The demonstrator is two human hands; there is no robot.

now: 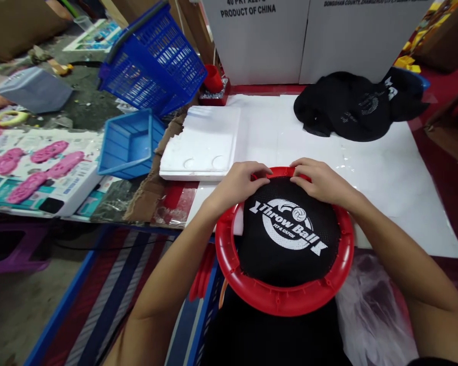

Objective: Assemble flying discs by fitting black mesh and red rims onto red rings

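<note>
A red plastic ring [284, 302] lies at the near edge of the white work surface, tilted toward me. Black mesh fabric [290, 267] with a white "Throw Ball" print fills most of its inside; a gap shows at the left. My left hand [244, 184] pinches the ring's far rim and the fabric edge, left of centre. Just right of it, my right hand [320, 180] grips the same rim and fabric edge, thumb inside. More black printed fabric pieces [351, 109] are piled at the back right.
White foam block [202, 145], blue bin [132, 145] and blue basket [152, 61] stand left. Pink pieces [48, 168] lie on boxes farther left. Large cartons [263, 46] close off the back. A clear plastic bag [370, 305] hangs at the near right.
</note>
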